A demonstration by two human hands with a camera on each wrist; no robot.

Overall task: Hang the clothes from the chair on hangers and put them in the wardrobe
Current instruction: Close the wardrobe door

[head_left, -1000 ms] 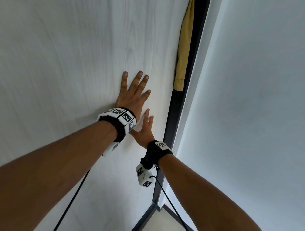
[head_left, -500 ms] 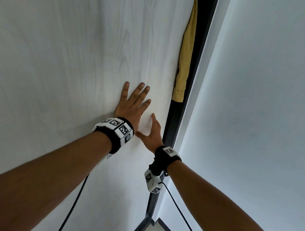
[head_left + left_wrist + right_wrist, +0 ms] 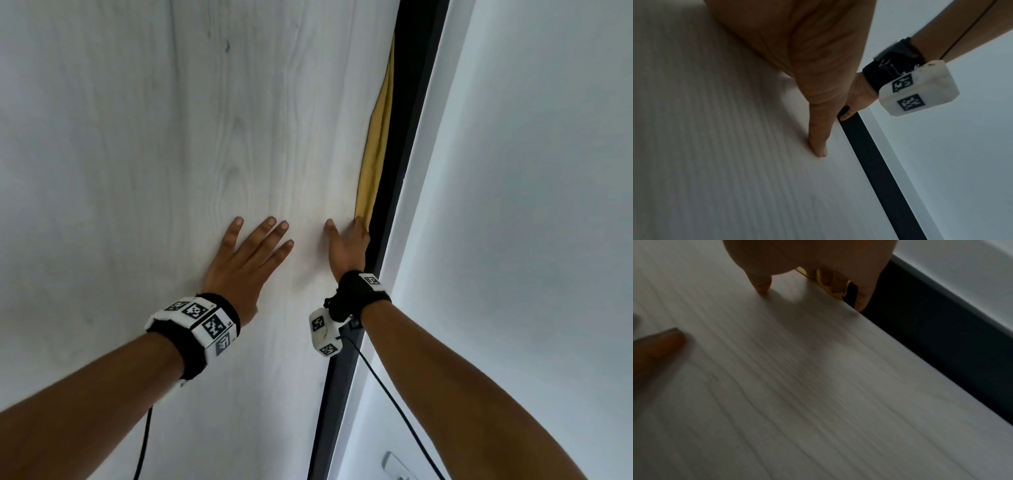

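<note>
left hand (image 3: 245,262): fingers spread, flat on wardrobe door (image 3: 171,154) | right hand (image 3: 346,245): fingers curl over door edge, touching yellow garment (image 3: 375,150)

The right hand (image 3: 809,257) fills the top of the right wrist view, seen from its underside and in shadow. One fingertip (image 3: 762,287) touches the pale wood-grain wardrobe door (image 3: 818,386). Other fingers reach over the door's right edge, where a bit of yellow cloth (image 3: 835,290) shows beneath them at the dark gap (image 3: 931,331). Beyond the gap runs a pale wall (image 3: 972,272). At the left edge, a fingertip of the left hand (image 3: 659,344) lies on the door, blurred.
</note>
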